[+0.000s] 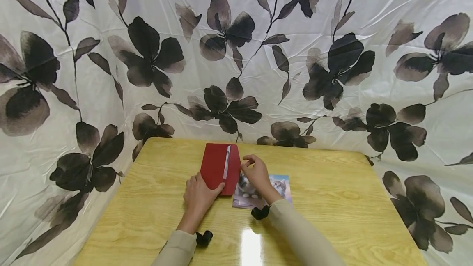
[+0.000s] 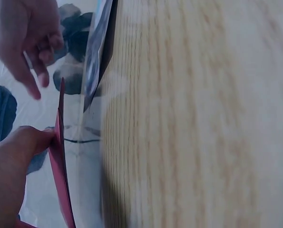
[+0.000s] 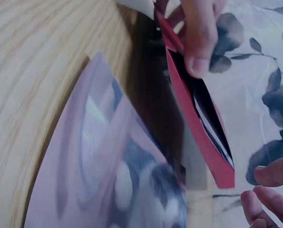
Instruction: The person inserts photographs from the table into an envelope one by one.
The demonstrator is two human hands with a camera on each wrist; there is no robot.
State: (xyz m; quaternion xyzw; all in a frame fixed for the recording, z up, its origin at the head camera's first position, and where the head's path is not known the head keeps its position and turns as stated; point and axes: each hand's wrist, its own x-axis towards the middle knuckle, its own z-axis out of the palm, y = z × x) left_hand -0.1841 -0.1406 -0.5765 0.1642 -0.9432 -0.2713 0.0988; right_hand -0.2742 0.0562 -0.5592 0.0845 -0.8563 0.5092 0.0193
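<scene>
My left hand (image 1: 199, 194) grips a red envelope (image 1: 215, 161) by its lower left part, the thumb lying on its front. In the left wrist view the envelope (image 2: 60, 166) stands off the tabletop. Its flap side faces right, and white paper (image 1: 226, 162) shows in the opening. The right wrist view looks into the gaping pocket, where a pale folded edge (image 3: 212, 126) is visible. Just right of the envelope is my right hand (image 1: 258, 175), fingers loosely bent and nothing in them. Under that hand lies a card (image 1: 244, 201) with a picture of kittens, partly covered by it.
Everything is on a yellow wood-grain table (image 1: 325, 192). A white cloth with dark flowers (image 1: 281, 89) hangs behind and at both sides. Black wrist devices (image 1: 204, 239) sit at the cuffs of the beige sleeves (image 1: 301, 231).
</scene>
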